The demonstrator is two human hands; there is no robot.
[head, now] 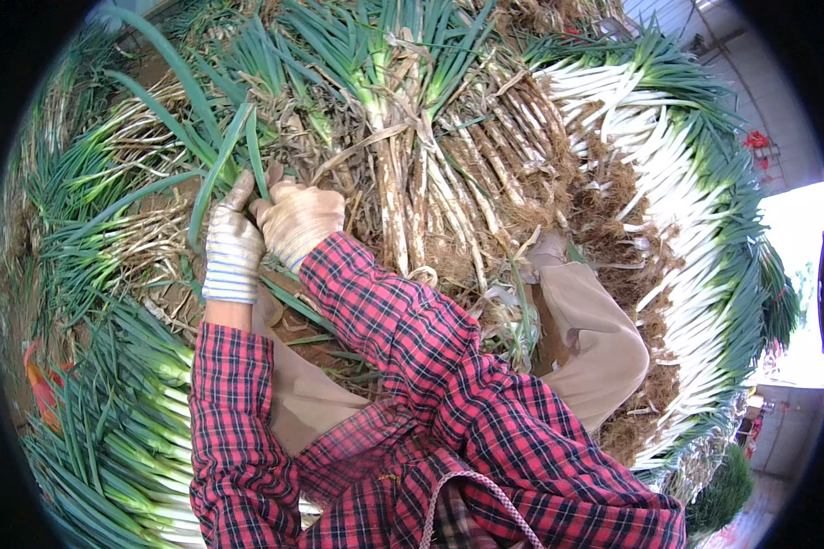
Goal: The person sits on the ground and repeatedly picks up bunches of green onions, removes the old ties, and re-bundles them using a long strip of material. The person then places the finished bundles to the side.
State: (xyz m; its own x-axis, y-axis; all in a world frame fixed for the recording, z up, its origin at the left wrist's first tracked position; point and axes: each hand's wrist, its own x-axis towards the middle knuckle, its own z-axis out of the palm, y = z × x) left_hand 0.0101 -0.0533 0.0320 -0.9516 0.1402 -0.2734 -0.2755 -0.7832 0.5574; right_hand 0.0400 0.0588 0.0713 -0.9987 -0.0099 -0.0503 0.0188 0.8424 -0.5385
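Note:
My left hand point(233, 233), in a pale work glove with a striped cuff, grips a green onion by the base of its leaves point(226, 165). The leaves fan up and to the left. Close against it, my gloved right hand point(302, 214) is curled, with one drooping green leaf point(255, 154) running into its fingers. Both hands hide the lower stalk of this onion. Just beyond and to the right lie untrimmed green onions point(402, 199) with brown, soil-stained outer skins and dry husks.
Peeled white-stemmed green onions point(693, 226) form a long curved row on the right, roots inward. More cleaned onions point(158, 439) are heaped at lower left. Smaller bunches point(123, 240) lie at left. My bent knee point(618, 343) borders the right row, near loose peelings point(515, 322).

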